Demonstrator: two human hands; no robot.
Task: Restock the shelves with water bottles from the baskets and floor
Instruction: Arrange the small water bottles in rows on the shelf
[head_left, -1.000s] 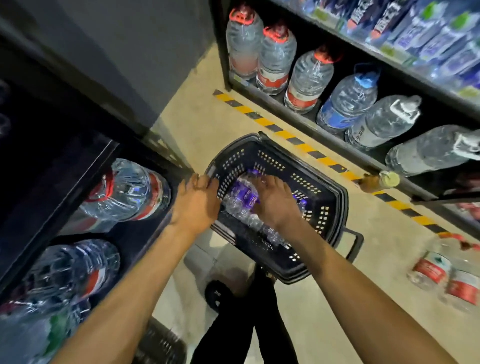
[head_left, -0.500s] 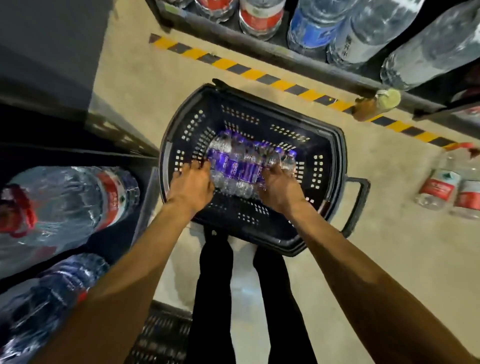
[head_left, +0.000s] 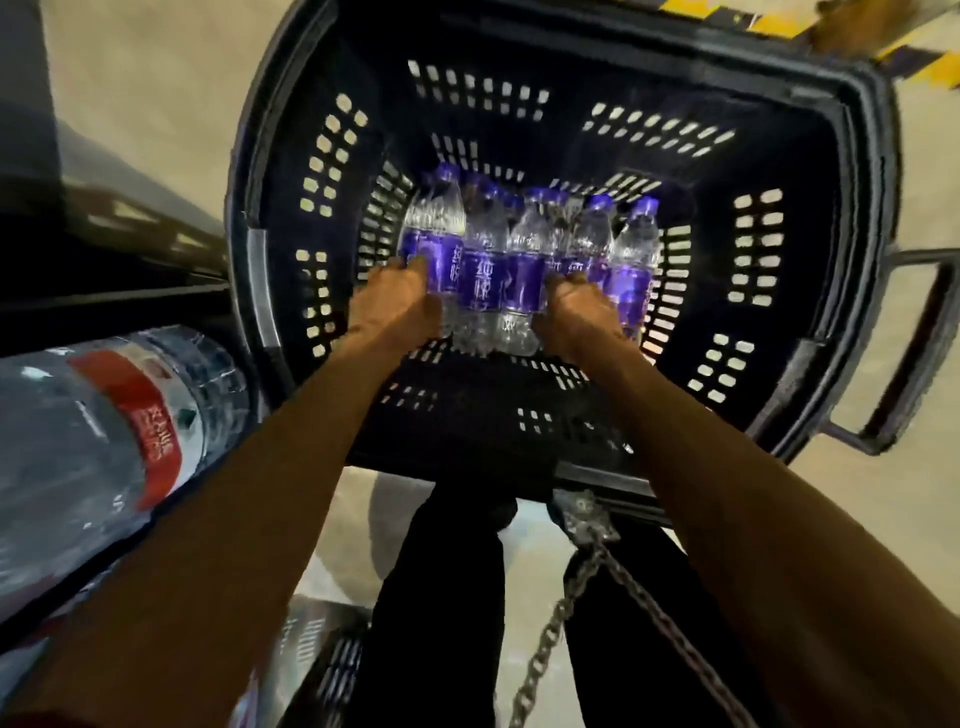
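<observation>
A black plastic shopping basket (head_left: 291, 171) stands on the floor below me. Inside it lie several small water bottles (head_left: 488, 260) with purple labels and caps, side by side, caps pointing away. My left hand (head_left: 400, 306) grips the leftmost bottles of the row. My right hand (head_left: 576, 312) grips bottles toward the right of the row, with one bottle (head_left: 636, 260) further right outside the hand. The fingertips of both hands are hidden under the bottles.
A large water jug with a red label (head_left: 130, 426) lies on the low dark shelf (head_left: 114, 296) at my left. A metal chain (head_left: 587, 577) hangs by my dark trouser legs. The basket's pull handle (head_left: 914, 364) sticks out right. Yellow-black floor tape (head_left: 779, 21) runs behind the basket.
The camera has dropped much closer over the basket. Both hands have gone deeper in and closed round the row of purple-labelled bottles; a second ago my left hand lay on the basket rim.
</observation>
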